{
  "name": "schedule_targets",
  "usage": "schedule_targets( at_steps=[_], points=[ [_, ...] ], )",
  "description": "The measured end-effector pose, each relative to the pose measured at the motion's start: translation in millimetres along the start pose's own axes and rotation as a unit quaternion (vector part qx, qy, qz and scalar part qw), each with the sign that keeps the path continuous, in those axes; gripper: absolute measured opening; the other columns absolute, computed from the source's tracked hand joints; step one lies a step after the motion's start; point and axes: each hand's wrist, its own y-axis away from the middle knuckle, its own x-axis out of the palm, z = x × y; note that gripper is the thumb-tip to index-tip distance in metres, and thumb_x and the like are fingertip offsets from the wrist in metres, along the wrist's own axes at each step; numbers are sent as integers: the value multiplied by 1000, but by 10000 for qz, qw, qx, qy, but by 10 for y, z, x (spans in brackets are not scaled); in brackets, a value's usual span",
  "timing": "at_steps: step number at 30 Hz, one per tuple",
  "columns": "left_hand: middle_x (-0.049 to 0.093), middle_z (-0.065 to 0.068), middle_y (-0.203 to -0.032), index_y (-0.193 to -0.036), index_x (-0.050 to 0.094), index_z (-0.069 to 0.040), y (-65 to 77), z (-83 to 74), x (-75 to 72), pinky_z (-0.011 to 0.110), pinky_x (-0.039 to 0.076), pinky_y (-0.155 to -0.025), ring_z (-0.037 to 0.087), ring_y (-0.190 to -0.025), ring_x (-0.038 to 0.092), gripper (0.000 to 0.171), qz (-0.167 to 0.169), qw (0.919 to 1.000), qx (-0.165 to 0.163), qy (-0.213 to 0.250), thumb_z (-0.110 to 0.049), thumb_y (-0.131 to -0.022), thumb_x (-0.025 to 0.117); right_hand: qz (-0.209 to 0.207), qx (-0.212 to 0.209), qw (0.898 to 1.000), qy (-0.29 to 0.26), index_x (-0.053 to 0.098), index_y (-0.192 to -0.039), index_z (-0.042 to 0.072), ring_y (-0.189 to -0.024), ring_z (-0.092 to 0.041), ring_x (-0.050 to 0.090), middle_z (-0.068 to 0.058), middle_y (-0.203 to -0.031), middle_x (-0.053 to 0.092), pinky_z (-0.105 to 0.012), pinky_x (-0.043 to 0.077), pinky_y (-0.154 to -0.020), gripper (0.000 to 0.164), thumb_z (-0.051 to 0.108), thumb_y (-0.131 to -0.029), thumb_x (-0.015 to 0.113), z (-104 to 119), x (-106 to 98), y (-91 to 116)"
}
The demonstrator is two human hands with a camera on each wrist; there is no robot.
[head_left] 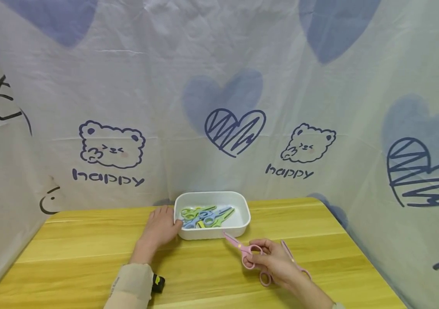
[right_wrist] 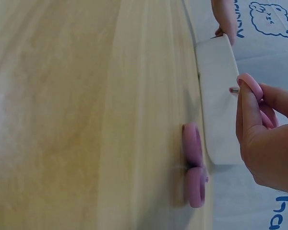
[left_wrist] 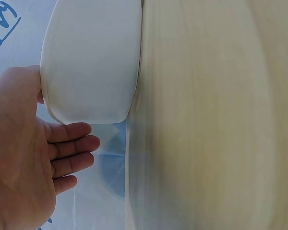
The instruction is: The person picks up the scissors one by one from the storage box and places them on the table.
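Observation:
My right hand pinches pink scissors by their handle loops, with the blades pointing toward the bin's front wall. Beneath that hand, more pink scissors lie on the table, partly covered by it; their loops show in the right wrist view. At the left end of a white bin, my left hand holds on with its thumb over the rim and its fingers along the outside. Inside the bin lie several blue scissors and green scissors, overlapping one another.
The bin stands near the back edge of a yellow wood-grain table. Close behind it hangs a white printed curtain, which also runs along both sides. A small black object with yellow on it sits by my left sleeve.

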Motion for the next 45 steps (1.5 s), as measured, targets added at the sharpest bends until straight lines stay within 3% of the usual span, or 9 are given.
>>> schedule_targets(
  at_steps=[15, 22, 27, 33, 40, 45],
  points=[
    [57, 23, -120, -130, 54, 13, 3, 10, 4, 59, 36, -111, 41, -120, 49, 53, 4, 10000, 11, 50, -29, -97, 56, -360, 122, 9975, 592, 40, -136, -21, -88, -19, 71, -16, -108, 59, -31, 61, -82, 56, -12, -88, 67, -143, 37, -59],
    [56, 23, -123, -132, 54, 11, -4, 6, 3, 58, 34, -113, 42, -124, 47, 53, 13, 10000, -22, 30, -29, -99, 56, -267, 233, 9950, 930, 43, -141, -17, -93, -21, 67, -20, -116, 57, -32, 61, -85, 59, -10, -87, 63, -119, 13, -21],
    [56, 23, -123, -132, 54, 12, 4, -5, -9, 58, 34, -113, 41, -123, 47, 53, 46, 10000, -49, 57, -30, -98, 56, -111, 76, 9921, 1245, 45, -141, -15, -97, -21, 65, -21, -121, 57, -34, 60, -87, 57, -8, -88, 66, -132, -27, 3],
    [56, 21, -119, -129, 55, 11, 4, -15, -11, 57, 36, -110, 40, -119, 48, 51, 24, 10000, -40, 82, -29, -98, 56, 32, -120, 9862, 1650, 51, -136, -15, -102, -20, 64, -19, -122, 64, -29, 59, -84, 55, -2, -88, 74, -129, -59, 18],
    [56, 20, -117, -128, 55, 10, -4, -5, 0, 57, 36, -110, 40, -119, 48, 50, 35, 9999, -60, 82, -29, -98, 56, 56, -232, 9805, 1950, 54, -134, -17, -102, -22, 68, -19, -119, 69, -31, 61, -82, 52, -3, -89, 75, -140, -55, 20],
    [56, 20, -118, -128, 55, 11, 0, -4, -6, 57, 35, -110, 40, -119, 48, 50, 76, 9999, -56, 85, -29, -97, 56, 3, -456, 9679, 2472, 59, -130, -15, -101, -23, 71, -19, -117, 72, -28, 61, -80, 49, 0, -88, 78, -145, -70, 13]
  ],
)
